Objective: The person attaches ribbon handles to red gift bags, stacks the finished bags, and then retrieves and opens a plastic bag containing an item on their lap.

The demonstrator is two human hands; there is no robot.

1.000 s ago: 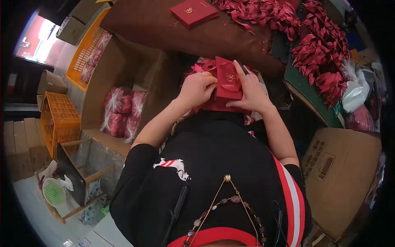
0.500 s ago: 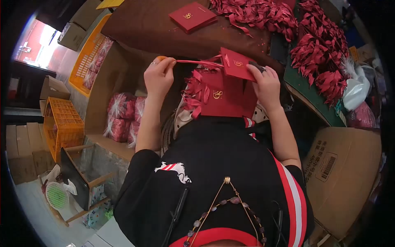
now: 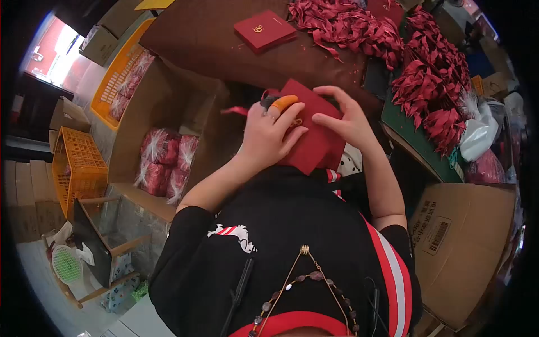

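Observation:
A dark red folded card or bag point(image 3: 314, 140) with a gold mark lies in front of my chest. My left hand point(image 3: 272, 132), with an orange cover on one finger, rests over its left side and partly hides the gold mark. At the right edge, my right hand point(image 3: 345, 121) has its thumb and fingers spread apart, near or touching the red surface. A red ribbon end point(image 3: 234, 110) sticks out to the left beyond my left hand. Whether my left fingers pinch anything is hidden.
A brown surface point(image 3: 196, 33) ahead carries red cards point(image 3: 265, 31) and a heap of red ribbons point(image 3: 348, 25). More ribbons point(image 3: 432, 84) hang at the right. An open carton point(image 3: 126, 151) with bagged red bundles point(image 3: 163, 157) stands left; a closed carton point(image 3: 463, 247) stands right.
My left hand has come back from the left, where it held a ribbon out, onto the red piece. My right hand has opened from its grip. The red piece now lies lower and flatter.

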